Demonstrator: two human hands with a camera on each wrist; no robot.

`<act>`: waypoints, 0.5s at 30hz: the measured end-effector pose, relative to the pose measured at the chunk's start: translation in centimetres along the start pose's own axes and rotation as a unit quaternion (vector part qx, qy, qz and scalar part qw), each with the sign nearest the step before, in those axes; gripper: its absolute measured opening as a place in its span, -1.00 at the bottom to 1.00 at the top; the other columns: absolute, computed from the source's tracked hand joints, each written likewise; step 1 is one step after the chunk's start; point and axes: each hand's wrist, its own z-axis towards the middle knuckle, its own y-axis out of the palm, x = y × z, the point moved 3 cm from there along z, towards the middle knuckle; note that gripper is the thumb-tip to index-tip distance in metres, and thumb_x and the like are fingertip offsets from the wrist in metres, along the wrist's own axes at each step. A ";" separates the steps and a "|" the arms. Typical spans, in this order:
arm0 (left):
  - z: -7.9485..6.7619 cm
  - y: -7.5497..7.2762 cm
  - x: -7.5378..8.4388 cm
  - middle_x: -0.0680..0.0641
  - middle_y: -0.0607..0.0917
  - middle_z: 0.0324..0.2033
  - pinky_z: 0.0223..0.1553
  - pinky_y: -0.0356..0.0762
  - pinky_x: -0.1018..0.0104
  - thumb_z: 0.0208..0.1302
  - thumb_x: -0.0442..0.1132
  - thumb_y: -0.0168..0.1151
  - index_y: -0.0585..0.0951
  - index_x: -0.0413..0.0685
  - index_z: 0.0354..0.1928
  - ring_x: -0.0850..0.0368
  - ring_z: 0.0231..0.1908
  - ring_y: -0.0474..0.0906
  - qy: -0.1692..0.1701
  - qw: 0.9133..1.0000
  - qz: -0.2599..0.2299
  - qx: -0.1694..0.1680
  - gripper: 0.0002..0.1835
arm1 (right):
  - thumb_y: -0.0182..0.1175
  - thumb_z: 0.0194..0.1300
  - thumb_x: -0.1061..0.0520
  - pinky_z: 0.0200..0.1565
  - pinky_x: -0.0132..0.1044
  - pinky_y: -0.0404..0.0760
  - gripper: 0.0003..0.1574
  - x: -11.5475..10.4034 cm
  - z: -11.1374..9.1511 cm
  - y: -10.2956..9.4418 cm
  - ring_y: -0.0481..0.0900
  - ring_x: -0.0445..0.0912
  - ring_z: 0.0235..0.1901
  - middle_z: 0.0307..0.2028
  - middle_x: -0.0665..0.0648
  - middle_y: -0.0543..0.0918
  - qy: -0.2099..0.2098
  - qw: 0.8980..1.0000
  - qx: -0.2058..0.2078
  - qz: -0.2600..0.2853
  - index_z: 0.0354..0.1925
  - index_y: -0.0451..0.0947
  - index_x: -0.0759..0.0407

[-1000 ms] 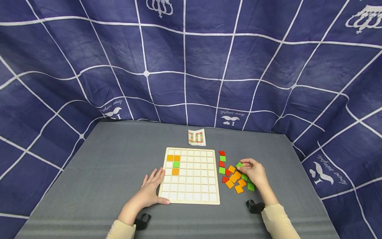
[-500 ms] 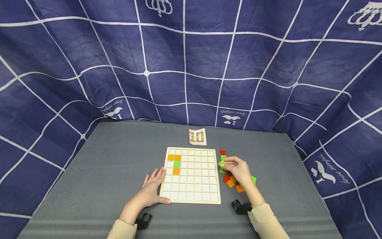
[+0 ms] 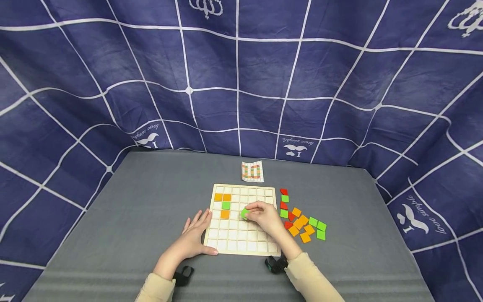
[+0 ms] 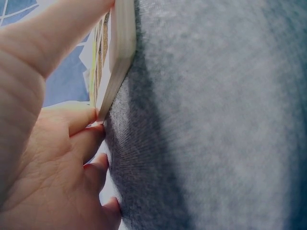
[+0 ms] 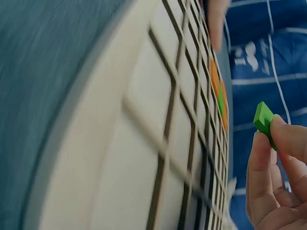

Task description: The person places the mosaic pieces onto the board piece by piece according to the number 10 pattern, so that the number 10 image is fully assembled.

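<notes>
A square wooden grid board lies on the table. Three orange tiles and one green tile sit in cells at its upper left. My left hand rests along the board's left side, fingers spread, with the thumb at the near corner. Another green tile is pinched between thumb and fingertips of my right hand, which is over the middle of the board. In the right wrist view that tile appears held above the board's surface.
Loose orange tiles, green tiles and red pieces lie to the right of the board. A small printed pattern card lies behind it. A blue curtain hangs along the table's back edge.
My right hand has moved left from the loose pieces to over the board, carrying the green tile. The left hand stays at the board's edge.
</notes>
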 end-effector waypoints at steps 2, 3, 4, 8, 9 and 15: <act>0.1 0.0 0.0 -0.23 0.04 0.54 0.46 -0.33 -0.31 -0.26 0.03 0.66 0.08 -0.24 0.52 -0.27 0.54 -0.18 0.000 1.000 0.002 -0.003 0.32 | 0.41 0.14 0.23 -0.33 -0.36 0.62 -0.79 -0.3 0.2 1.2 0.69 -0.19 -0.40 -0.34 0.10 0.77 -0.012 1.000 -0.015 -0.014 -0.19 0.71 0.21; 0.1 0.0 0.1 -0.23 0.04 0.54 0.47 -0.33 -0.30 -0.26 0.03 0.66 0.08 -0.24 0.52 -0.27 0.54 -0.18 0.000 1.000 0.001 -0.004 0.32 | 0.41 0.14 0.23 -0.34 -0.38 0.61 -0.79 -0.5 0.2 1.7 0.68 -0.20 -0.40 -0.35 0.10 0.77 -0.018 0.999 -0.021 -0.020 -0.19 0.71 0.21; 0.1 0.0 0.1 -0.23 0.04 0.54 0.47 -0.32 -0.30 -0.26 0.03 0.66 0.09 -0.24 0.52 -0.28 0.54 -0.18 0.000 1.000 -0.001 -0.004 0.32 | 0.41 0.14 0.23 -0.35 -0.40 0.60 -0.80 -0.6 0.3 2.3 0.68 -0.21 -0.41 -0.35 0.10 0.77 -0.023 0.999 -0.027 -0.025 -0.20 0.71 0.20; 0.2 0.1 0.1 -0.24 0.06 0.53 0.46 -0.32 -0.31 -0.26 0.02 0.66 0.10 -0.25 0.51 -0.28 0.54 -0.17 0.002 1.000 -0.003 -0.002 0.31 | 0.40 0.15 0.24 -0.38 -0.44 0.60 -0.87 -1.1 0.3 4.1 0.67 -0.25 -0.42 -0.39 0.07 0.77 -0.043 0.997 -0.045 -0.053 -0.26 0.72 0.18; 0.2 0.1 0.0 -0.24 0.07 0.53 0.46 -0.31 -0.32 -0.27 0.02 0.67 0.11 -0.26 0.51 -0.28 0.53 -0.16 0.002 1.000 -0.001 -0.001 0.31 | 0.40 0.16 0.25 -0.39 -0.45 0.60 -0.88 -1.1 0.3 4.5 0.66 -0.25 -0.43 -0.40 0.07 0.77 -0.050 0.996 -0.049 -0.060 -0.27 0.72 0.18; 0.1 0.1 -0.1 -0.23 0.07 0.53 0.46 -0.31 -0.32 -0.31 0.03 0.67 0.11 -0.25 0.51 -0.28 0.53 -0.15 0.001 1.000 -0.004 0.007 0.33 | 0.39 0.16 0.29 -0.42 -0.49 0.59 -0.92 -1.4 0.3 6.1 0.63 -0.28 -0.47 -0.45 0.05 0.75 -0.087 0.988 -0.060 -0.114 -0.31 0.72 0.21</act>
